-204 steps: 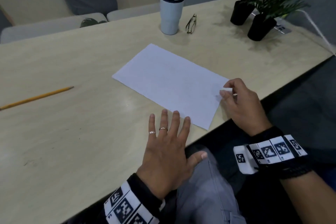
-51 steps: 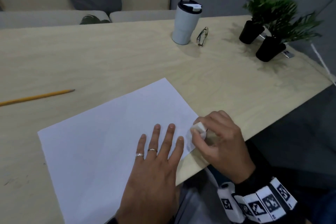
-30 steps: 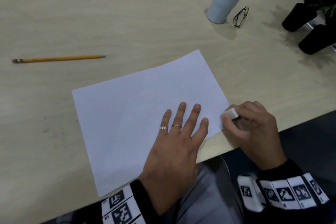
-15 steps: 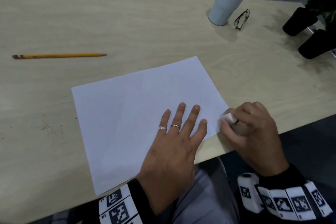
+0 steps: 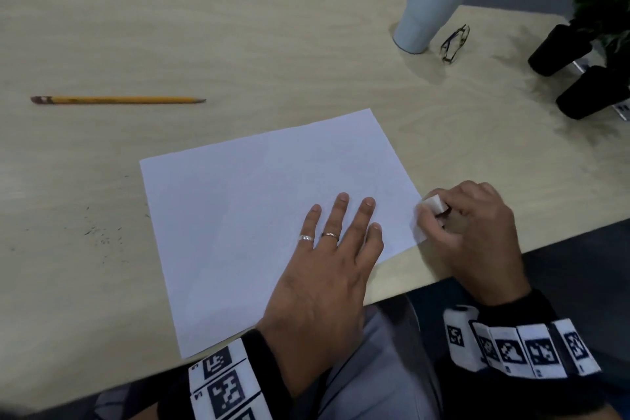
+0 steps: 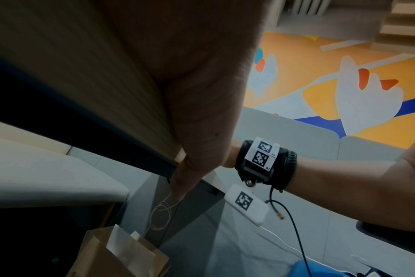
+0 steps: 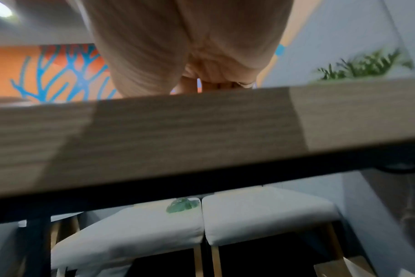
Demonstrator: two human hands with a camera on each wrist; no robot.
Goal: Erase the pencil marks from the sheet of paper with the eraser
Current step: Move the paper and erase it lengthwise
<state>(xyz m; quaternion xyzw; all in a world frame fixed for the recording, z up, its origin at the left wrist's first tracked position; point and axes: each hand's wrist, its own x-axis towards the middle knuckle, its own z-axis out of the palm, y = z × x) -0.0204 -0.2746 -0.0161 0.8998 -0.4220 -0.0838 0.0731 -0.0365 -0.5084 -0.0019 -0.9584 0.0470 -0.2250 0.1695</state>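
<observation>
A white sheet of paper (image 5: 259, 208) lies tilted on the wooden table (image 5: 238, 44), its near corner at the front edge. No pencil marks show on it at this sharpness. My left hand (image 5: 341, 225) lies flat on the sheet's right part, fingers straight and spread. My right hand (image 5: 439, 215) pinches a small white eraser (image 5: 434, 204) at the sheet's right corner, fingers curled round it. The left wrist view shows only my left palm (image 6: 201, 93) at the table edge. In the right wrist view my right hand (image 7: 213, 82) is mostly hidden behind the table edge (image 7: 201, 131).
A yellow pencil (image 5: 116, 99) lies at the far left. Dark eraser crumbs (image 5: 102, 235) dot the table left of the sheet. A white tumbler (image 5: 429, 7), folded glasses (image 5: 455, 43) and two black plant pots (image 5: 579, 78) stand at the back right.
The sheet was drawn toward the front edge and turned. My left hand moved onto it and stays flat. In the last second the right hand with the eraser shifted only slightly at the right corner.
</observation>
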